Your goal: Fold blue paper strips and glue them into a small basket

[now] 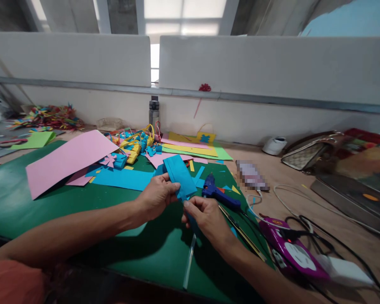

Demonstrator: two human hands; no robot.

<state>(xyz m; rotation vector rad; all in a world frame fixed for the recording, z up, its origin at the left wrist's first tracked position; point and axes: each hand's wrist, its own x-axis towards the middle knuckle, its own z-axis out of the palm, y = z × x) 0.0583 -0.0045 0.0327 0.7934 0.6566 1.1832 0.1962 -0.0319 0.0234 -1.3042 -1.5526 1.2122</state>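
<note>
A folded blue paper piece (180,172) is held up over the green mat (123,249). Its left edge is pinched between the thumb and fingers of my left hand (156,196). At its lower corner, my right hand (205,215) grips a narrow blue paper strip (192,221) that hangs down below the fingers. Whether the strip is joined to the folded piece is hidden by my fingertips. Just right of my hands lies a blue glue gun (220,193). A clear glue stick (190,261) rests on the mat below my right hand.
Pink paper (71,162) and a long blue sheet (123,178) lie at left. Small yellow and blue paper bags (131,147) are heaped behind. Metal rulers or blades (242,232) lie right, near a purple power strip (291,245), cables and a phone (251,175). A bottle (154,112) stands at the wall.
</note>
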